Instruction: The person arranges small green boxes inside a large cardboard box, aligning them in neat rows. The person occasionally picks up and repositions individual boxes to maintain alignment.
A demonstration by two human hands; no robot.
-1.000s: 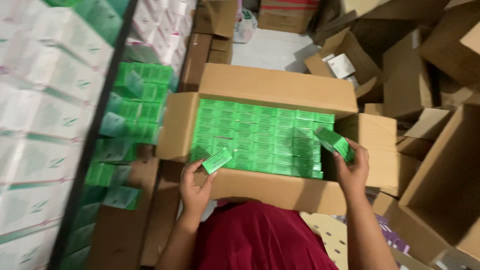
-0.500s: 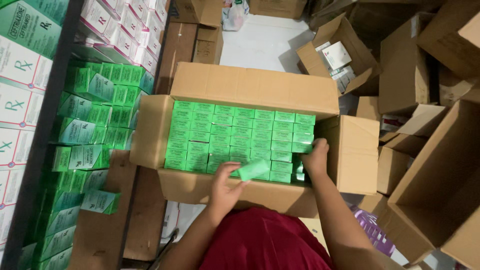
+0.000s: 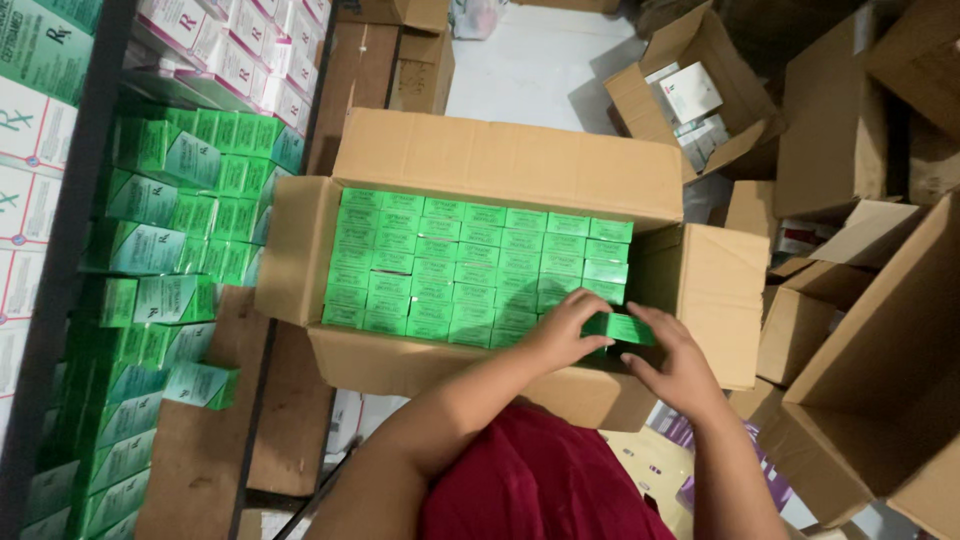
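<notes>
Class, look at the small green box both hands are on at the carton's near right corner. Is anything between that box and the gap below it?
Nothing visible. The left hand and right hand hold the green box directly over the corner gap of the carton. The gap itself is mostly hidden by the hands, so its inside cannot be checked.

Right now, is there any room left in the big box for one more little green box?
Almost none. The open carton is packed edge to edge with green boxes. The only gap looks to be at its near right corner, where the left hand and right hand hold one small green box. The pale floor beyond the carton is bare.
</notes>
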